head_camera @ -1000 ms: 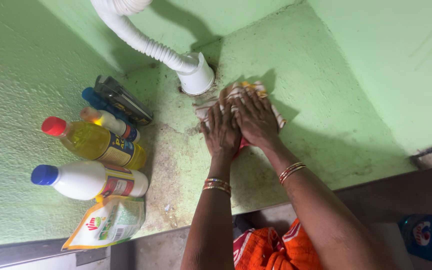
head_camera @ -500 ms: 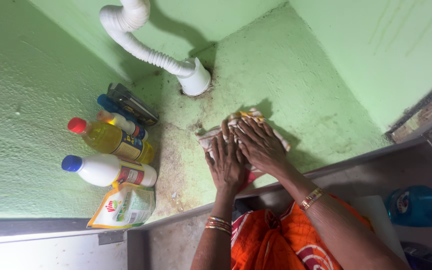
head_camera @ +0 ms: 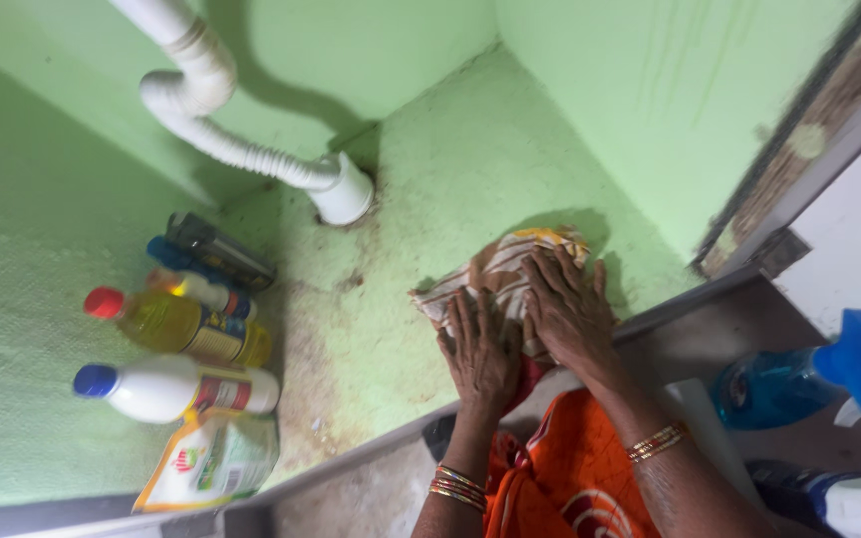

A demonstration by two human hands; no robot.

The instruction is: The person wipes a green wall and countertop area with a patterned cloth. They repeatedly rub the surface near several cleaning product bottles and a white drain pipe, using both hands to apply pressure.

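A striped orange, white and brown cloth lies on the green cupboard floor near its front edge. My left hand presses flat on the near part of the cloth, fingers spread. Beside it, my right hand also presses flat on the cloth. Both wrists wear bangles. The cloth's lower part is hidden under the hands.
A white corrugated drain pipe enters the floor at a white collar. Along the left wall stand a yellow bottle with red cap, a white bottle with blue cap and a pouch. A blue spray bottle is at right.
Both hands dragged the cloth toward the front edge of the cupboard floor and to the right, away from the pipe collar. The view shifted, bringing the spray bottle into sight.
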